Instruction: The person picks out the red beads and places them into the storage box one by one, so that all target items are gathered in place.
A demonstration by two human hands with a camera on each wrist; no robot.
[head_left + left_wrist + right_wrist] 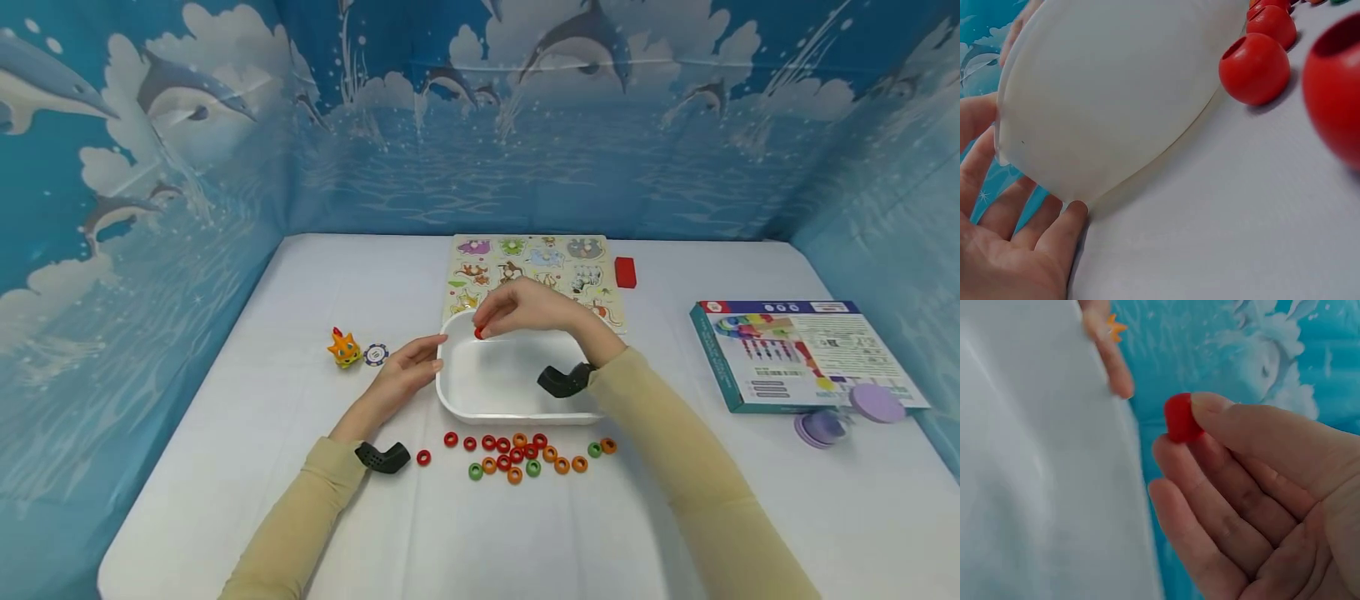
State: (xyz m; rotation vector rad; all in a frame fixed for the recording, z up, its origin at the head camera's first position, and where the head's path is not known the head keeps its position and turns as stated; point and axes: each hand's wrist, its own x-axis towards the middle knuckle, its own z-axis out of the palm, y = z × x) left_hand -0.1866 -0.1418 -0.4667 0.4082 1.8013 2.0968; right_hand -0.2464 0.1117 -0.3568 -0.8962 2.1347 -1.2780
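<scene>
Between its thumb and fingertips my right hand (525, 307) pinches a red bead (1181, 419), above the far left part of a white tray (495, 375). Straight fingers of my left hand (405, 372) touch the tray's left side; in the left wrist view, fingertips rest along its rim and outer wall. On the cloth in front of the tray lie several loose beads, among them a red bead (423, 457) off to the left, an orange bead (580, 464) and a green bead (533, 468). Inside the tray the visible floor is bare white.
Behind the tray lies an animal puzzle board (461, 287), with a red block (625, 272) beside it. An orange toy figure (345, 348) and a poker chip (376, 355) are at left. Rightward are a flat box (810, 358) and a purple cup (823, 427).
</scene>
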